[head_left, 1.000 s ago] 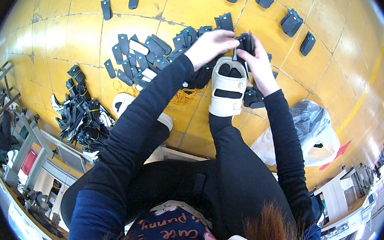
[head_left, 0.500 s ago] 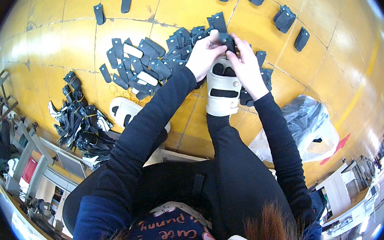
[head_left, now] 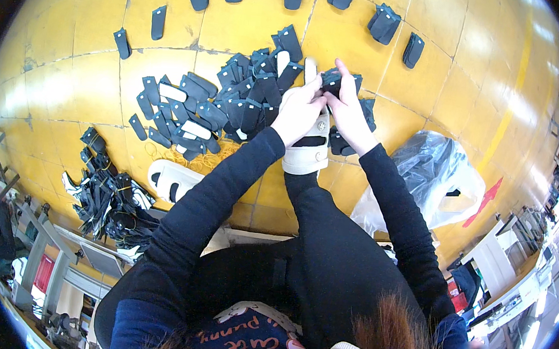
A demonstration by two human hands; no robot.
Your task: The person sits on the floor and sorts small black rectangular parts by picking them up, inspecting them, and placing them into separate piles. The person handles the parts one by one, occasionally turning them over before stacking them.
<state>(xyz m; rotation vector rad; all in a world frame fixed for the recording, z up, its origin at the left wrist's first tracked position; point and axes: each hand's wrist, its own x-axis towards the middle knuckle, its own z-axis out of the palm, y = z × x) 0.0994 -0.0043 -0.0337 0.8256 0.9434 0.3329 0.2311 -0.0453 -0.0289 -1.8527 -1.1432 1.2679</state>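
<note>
My left hand and my right hand meet above my white slipper, fingertips close together. Between them is a small bundle of dark flat pieces, partly covered by my fingers. The left hand's fingers pinch its near left side; the right thumb presses below while the index finger points up. Around the hands lies a heap of similar dark round-ended pieces, a few showing white sides. My foot is in the slipper, whose front is mostly hidden by my hands.
Small stacks of dark pieces stand in a spaced row on the yellow floor. Yellow elastic bands lie by another white slipper. Bundled black-and-white pieces are left, a clear plastic bag right. Metal frames edge the left.
The view has shifted, so the floor things sit further left and lower. My hands have moved closer together and nearer to me over the slipper, with the dark bundle still between them.
</note>
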